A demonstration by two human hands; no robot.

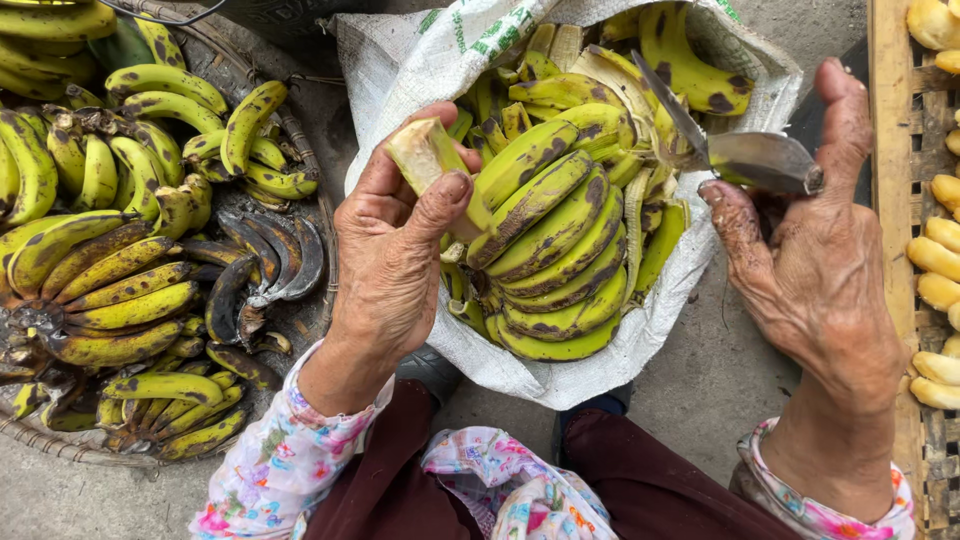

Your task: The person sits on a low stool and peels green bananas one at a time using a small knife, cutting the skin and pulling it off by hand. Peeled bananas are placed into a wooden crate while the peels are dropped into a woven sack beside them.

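My left hand [390,250] grips a hand of green-yellow spotted bananas [550,250] by its cut pale stem, holding it over an open white sack [640,340]. My right hand [810,260] is closed on a knife [735,150], its blade pointing left toward the top of the bunch. The sack holds banana peels and more bananas [660,60] under the bunch.
A round woven basket [60,445] at the left is piled with bunches of spotted bananas [120,290], a few blackened. A wooden slatted tray [890,200] at the right edge carries several peeled pale bananas [940,270]. Grey concrete floor [710,390] lies beneath.
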